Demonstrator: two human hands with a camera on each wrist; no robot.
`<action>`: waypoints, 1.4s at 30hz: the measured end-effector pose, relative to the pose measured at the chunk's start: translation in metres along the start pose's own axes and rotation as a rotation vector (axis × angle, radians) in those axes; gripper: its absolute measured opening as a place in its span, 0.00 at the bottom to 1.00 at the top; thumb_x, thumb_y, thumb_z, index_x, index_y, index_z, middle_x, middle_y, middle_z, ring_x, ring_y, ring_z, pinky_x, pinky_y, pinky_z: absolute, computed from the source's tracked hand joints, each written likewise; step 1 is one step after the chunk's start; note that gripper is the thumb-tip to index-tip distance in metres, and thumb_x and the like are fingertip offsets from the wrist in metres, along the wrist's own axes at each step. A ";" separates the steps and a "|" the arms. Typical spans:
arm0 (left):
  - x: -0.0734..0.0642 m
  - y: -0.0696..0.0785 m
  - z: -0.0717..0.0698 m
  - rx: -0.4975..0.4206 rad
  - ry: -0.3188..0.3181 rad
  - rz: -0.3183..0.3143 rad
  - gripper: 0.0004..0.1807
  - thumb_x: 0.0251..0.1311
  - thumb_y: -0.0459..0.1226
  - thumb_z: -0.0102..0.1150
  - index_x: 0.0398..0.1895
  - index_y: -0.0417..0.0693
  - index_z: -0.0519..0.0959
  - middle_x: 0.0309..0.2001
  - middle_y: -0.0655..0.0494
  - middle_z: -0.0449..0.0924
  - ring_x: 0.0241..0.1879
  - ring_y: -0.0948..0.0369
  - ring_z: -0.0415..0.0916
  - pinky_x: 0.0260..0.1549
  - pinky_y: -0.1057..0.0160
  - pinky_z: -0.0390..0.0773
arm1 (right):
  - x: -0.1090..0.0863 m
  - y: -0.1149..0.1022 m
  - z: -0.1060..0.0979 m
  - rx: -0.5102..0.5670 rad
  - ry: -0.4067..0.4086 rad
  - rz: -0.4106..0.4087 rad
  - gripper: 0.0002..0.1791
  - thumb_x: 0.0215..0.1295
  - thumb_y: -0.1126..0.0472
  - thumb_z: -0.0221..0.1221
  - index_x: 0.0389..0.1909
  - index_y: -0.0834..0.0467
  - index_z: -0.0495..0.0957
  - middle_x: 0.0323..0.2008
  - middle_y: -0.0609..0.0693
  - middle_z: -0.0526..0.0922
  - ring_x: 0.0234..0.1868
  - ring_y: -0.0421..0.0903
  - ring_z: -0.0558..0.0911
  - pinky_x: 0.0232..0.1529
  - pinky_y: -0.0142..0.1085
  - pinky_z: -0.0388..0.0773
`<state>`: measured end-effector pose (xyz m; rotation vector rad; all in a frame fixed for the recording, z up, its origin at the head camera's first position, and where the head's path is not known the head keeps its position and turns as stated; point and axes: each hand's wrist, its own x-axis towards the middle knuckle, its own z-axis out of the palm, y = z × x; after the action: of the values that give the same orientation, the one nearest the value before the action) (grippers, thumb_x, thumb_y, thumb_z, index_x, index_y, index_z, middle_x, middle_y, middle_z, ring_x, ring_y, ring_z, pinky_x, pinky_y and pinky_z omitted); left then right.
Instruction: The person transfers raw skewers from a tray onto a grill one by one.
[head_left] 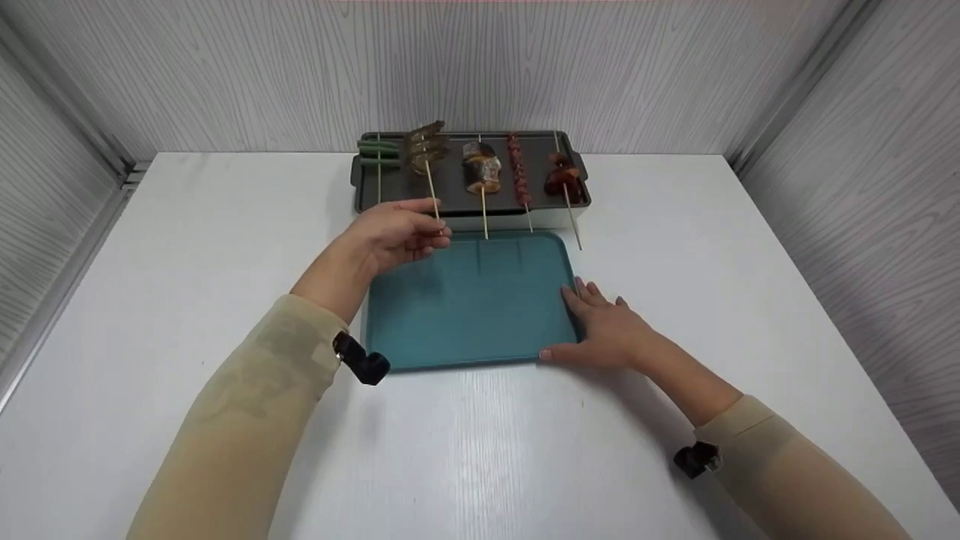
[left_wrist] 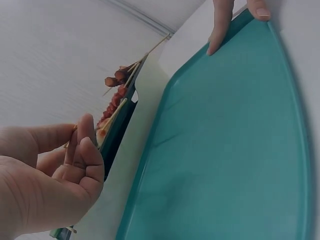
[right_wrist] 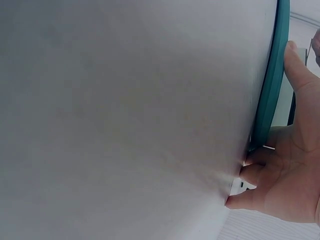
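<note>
My left hand (head_left: pixel 394 232) pinches the wooden stick of a skewer of brown shrimp (head_left: pixel 424 154). The shrimp end overlaps the left part of a dark grill pan (head_left: pixel 459 196). Between thumb and fingertips the stick is mostly hidden in the left wrist view. At the near right corner of a teal tray (head_left: pixel 472 307), my right hand (head_left: pixel 611 330) rests with fingers spread, the thumb by the near edge and a finger over the right rim. The right wrist view shows its thumb along the tray rim (right_wrist: pixel 272 80) and other fingertips down at the white table.
Across the pan lie a green vegetable skewer (head_left: pixel 379 154), a fish-chunk skewer (head_left: pixel 482 169), a thin red meat skewer (head_left: pixel 519 172) and a dark red skewer (head_left: pixel 564 180). Several sticks overhang its front edge towards the tray. Pale panel walls (head_left: pixel 465 67) enclose the white table (head_left: pixel 465 450).
</note>
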<state>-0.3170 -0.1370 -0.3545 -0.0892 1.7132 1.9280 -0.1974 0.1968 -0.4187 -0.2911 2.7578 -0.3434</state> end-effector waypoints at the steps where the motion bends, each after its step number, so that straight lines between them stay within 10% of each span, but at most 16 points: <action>1: 0.001 -0.001 0.000 -0.001 0.002 -0.003 0.32 0.77 0.31 0.60 0.81 0.51 0.68 0.48 0.48 0.88 0.40 0.59 0.87 0.43 0.63 0.81 | 0.000 0.000 0.000 -0.001 -0.002 0.001 0.70 0.58 0.18 0.60 0.86 0.59 0.45 0.86 0.59 0.41 0.85 0.58 0.43 0.79 0.66 0.44; 42: 0.005 -0.014 0.004 0.013 0.094 -0.032 0.28 0.78 0.33 0.58 0.78 0.43 0.69 0.58 0.43 0.83 0.44 0.58 0.86 0.55 0.58 0.80 | -0.001 0.000 -0.001 0.001 0.000 -0.001 0.70 0.59 0.18 0.60 0.86 0.59 0.44 0.85 0.60 0.41 0.85 0.59 0.42 0.79 0.66 0.44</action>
<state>-0.3142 -0.1307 -0.3683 -0.2046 1.7744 1.9161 -0.1966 0.1976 -0.4178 -0.2925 2.7569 -0.3456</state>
